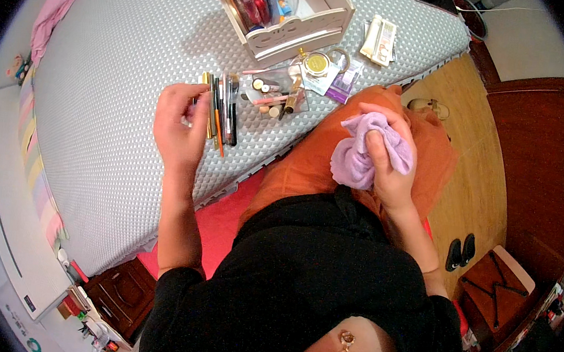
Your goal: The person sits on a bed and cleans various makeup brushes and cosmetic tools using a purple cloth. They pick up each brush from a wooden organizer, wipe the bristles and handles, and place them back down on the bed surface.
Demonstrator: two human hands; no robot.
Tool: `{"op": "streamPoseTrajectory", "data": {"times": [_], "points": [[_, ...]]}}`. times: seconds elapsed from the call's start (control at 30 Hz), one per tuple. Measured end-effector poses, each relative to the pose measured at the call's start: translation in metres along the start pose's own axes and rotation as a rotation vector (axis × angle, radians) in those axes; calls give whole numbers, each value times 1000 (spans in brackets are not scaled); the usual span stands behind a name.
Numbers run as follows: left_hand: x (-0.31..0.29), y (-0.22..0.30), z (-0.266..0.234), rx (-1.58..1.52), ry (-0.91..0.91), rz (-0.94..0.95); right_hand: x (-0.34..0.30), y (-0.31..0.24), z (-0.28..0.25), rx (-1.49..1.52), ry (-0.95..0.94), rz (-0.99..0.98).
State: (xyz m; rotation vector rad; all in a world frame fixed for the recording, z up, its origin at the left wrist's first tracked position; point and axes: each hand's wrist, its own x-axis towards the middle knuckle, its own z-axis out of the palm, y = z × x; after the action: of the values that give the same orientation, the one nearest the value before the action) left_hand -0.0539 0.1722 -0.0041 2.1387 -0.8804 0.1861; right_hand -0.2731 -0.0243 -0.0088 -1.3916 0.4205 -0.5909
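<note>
Covering most of the left and far scene, a grey textured bed [117, 61] carries a white organiser box [289, 16] at the far edge, with small cosmetics scattered near it. Wooden floor [477, 173] runs along the right. Left hand [178, 123]: grip pinched on a thin gold-coloured pencil [204, 87], beside a row of pencils and brushes [224, 110] lying on the bed. Right hand [387, 158]: grip clenched around a crumpled lilac cloth [361, 153], held over the orange fabric [309, 172] on the lap.
</note>
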Motion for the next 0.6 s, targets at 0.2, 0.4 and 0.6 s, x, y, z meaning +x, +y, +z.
{"op": "streamPoseTrajectory", "data": {"times": [0.2, 0.4, 0.6], "points": [[21, 58, 15, 180, -123, 355, -4, 2, -1, 2, 5, 7], [22, 59, 25, 300, -195, 318, -9, 6, -8, 4, 20, 18], [9, 88, -6, -145, 100, -80, -7, 8, -13, 81, 39, 80]]}}
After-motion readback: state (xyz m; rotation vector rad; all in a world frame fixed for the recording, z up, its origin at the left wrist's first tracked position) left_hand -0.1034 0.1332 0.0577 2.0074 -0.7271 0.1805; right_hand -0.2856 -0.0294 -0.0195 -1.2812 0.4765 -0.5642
